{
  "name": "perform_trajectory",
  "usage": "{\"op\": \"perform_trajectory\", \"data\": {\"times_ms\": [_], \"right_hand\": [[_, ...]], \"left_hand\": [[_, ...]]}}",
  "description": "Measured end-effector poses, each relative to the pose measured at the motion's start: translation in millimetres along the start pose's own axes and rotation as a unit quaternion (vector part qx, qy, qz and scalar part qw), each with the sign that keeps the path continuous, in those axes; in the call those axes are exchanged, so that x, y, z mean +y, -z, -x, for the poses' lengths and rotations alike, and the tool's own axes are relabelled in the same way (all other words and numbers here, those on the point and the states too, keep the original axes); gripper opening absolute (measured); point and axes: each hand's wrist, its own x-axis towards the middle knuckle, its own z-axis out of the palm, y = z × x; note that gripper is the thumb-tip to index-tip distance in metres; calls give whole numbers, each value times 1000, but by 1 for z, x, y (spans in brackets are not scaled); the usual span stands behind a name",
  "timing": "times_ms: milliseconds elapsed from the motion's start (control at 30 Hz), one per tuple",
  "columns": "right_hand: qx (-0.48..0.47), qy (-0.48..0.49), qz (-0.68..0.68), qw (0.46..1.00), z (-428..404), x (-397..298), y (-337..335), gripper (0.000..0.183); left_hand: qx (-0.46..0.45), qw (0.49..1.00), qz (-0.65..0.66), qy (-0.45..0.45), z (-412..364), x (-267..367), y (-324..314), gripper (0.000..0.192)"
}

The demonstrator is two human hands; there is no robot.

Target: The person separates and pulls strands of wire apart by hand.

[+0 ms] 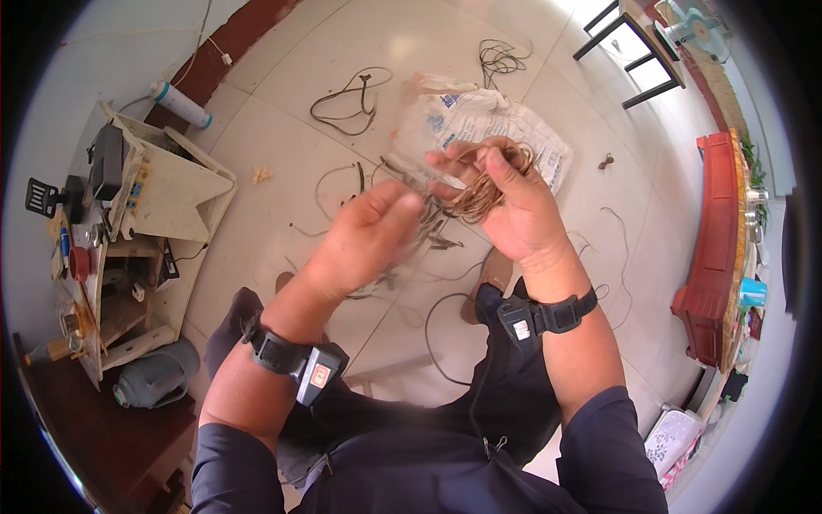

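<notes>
My right hand [523, 199] holds a loose bundle of thin brown cord [481, 196] between thumb and fingers, above the floor. To its left is my left hand [372, 231], blurred, with its fingers curled; whether it grips a strand cannot be told. A white woven plastic sack [539, 141] with printing lies on the floor behind the bundle. Short dark cable pieces [443, 243] are scattered beneath my hands. Farther out lie a looped dark cable [337, 119] and a tangle of thin dark wire [504, 58]. Each forearm wears a strapped black device.
At the left stands a worn pale cabinet [176, 186] with a grey thermos jug [157, 379] near its foot. A red-brown wooden cabinet [713, 250] is at the right. A black-legged stool [642, 58] and a fan [697, 32] stand at upper right. More wire [623, 257] lies on the tiles.
</notes>
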Motion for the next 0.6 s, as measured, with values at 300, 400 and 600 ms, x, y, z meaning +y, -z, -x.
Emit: {"op": "perform_trajectory", "data": {"times_ms": [300,400,600], "right_hand": [[141,-9,65,988,-4,-19,21,31],[179,-11,361,915,-4,-18,18,39],[-117,-143,513,838,2,-15,4,42]], "left_hand": [[-78,938,-327,-83,2,-12,-16,16],[-55,902,-381,-195,4,-8,-9,12],[17,911,-337,-238,5,17,3,11]]}}
